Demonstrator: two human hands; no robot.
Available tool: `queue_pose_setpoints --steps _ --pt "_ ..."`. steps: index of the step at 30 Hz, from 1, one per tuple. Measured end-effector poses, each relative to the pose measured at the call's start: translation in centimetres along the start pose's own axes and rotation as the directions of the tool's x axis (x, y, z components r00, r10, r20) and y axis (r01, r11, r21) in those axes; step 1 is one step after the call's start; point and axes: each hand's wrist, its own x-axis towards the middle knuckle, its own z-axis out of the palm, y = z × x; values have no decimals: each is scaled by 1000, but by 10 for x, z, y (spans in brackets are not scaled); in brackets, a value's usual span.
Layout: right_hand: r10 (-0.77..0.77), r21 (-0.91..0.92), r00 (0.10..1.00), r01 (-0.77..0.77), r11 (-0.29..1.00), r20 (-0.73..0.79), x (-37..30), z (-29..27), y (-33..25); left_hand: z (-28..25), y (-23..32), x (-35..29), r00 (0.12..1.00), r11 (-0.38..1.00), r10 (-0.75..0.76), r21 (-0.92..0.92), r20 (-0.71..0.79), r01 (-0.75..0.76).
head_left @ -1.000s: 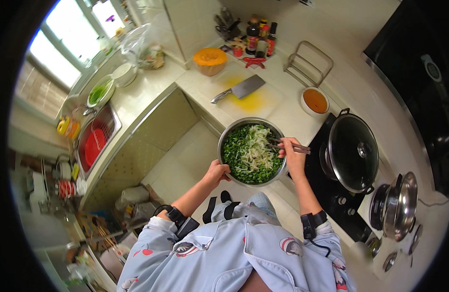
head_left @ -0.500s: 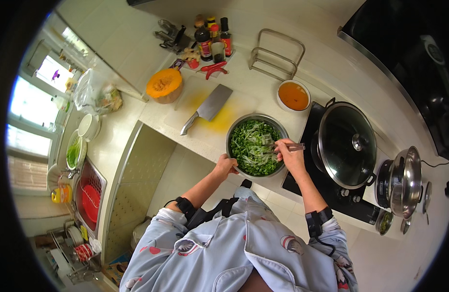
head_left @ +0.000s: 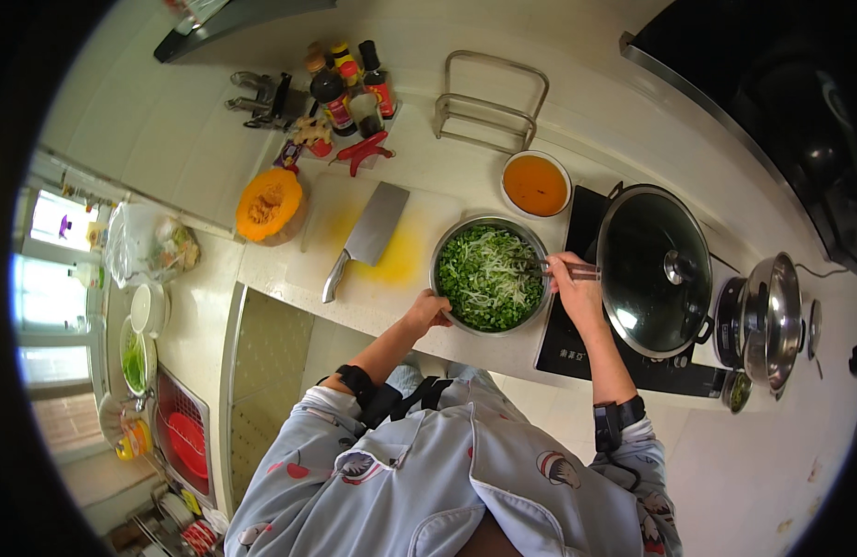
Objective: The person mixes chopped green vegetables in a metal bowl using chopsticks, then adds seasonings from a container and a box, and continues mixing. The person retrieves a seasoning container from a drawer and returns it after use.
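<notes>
- Now the right hand (head_left: pixel 577 295) is closed around a pair of chopsticks (head_left: pixel 566 269), fingers pinched near their upper ends; the tips reach over the right rim into the greens.
- Meanwhile the left hand (head_left: pixel 428 309) clasps the near-left rim of the metal bowl (head_left: pixel 445 249), fingers curled on the edge; that grip looks right for keeping the bowl from turning while the contents are stirred.
- Inside the bowl lies a heap of chopped green vegetables mixed with pale shreds (head_left: pixel 489 278); it fills the bowl nearly to the rim, so short, low strokes from the edge toward the middle seem wiser than wide sweeps, lest bits spill over.
- Under the bowl is the white counter (head_left: pixel 465 176), the bowl sitting at its front edge, just beside the black cooktop (head_left: pixel 577 345); pressing the rim down and slightly away from the edge would, I judge, keep it safe.
- Just left of the bowl a cleaver (head_left: pixel 371 232) rests on a cutting board (head_left: pixel 331 237) stained yellow; behind it stands a cut pumpkin (head_left: pixel 269 204).
- Beyond the bowl a small bowl of orange liquid (head_left: pixel 535 184) stands near; to the right a lidded wok (head_left: pixel 653 269) sits on the cooktop, close to the stirring elbow, so the arm should stay tucked.
</notes>
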Motion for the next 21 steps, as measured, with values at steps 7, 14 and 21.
queue_pose_setpoints --steps 7,14,21 --pt "244 90 931 -228 970 -271 -23 11 33 -18 18 -2 997 983 36 176 63 -46" --pt "536 723 765 -138 677 -356 -53 82 68 -25 16 7 998 970 -25 244 62 9" --pt "410 563 766 -77 823 -495 -35 109 20 -31 27 7 978 944 -108 327 178 45"
